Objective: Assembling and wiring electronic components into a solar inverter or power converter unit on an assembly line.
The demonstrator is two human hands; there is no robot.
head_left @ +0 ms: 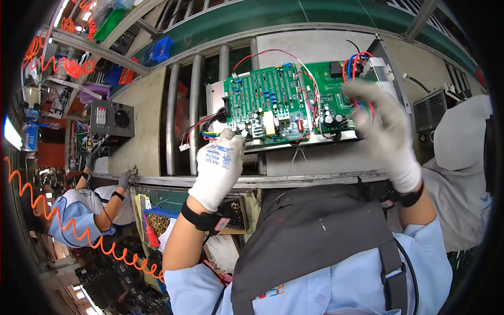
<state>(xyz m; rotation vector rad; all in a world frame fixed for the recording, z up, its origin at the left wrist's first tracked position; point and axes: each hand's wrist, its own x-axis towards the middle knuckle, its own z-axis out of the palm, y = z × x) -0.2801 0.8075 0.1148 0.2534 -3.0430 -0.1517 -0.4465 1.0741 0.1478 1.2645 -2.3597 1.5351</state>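
A green circuit board [262,100] full of small components lies on a metal chassis in front of me. My left hand [220,160], in a white glove, is closed at the board's near left corner, its fingertips partly hidden. Just beyond it, a bundle of coloured wires [202,126] with a white plug hangs off the board's left side. My right hand [386,134], also gloved, is smeared by motion over the chassis's right end, near red and blue wires [357,63]; its fingers cannot be read. A long red and pink wire [273,51] arches over the board.
Metal rollers [172,121] run beneath and left of the chassis. Farther left stands a grey box with a fan [112,122], and a co-worker [86,212] is beside it. An orange coiled hose [79,231] hangs at left. Another grey-clad person [457,157] is at right, near a black unit [433,110].
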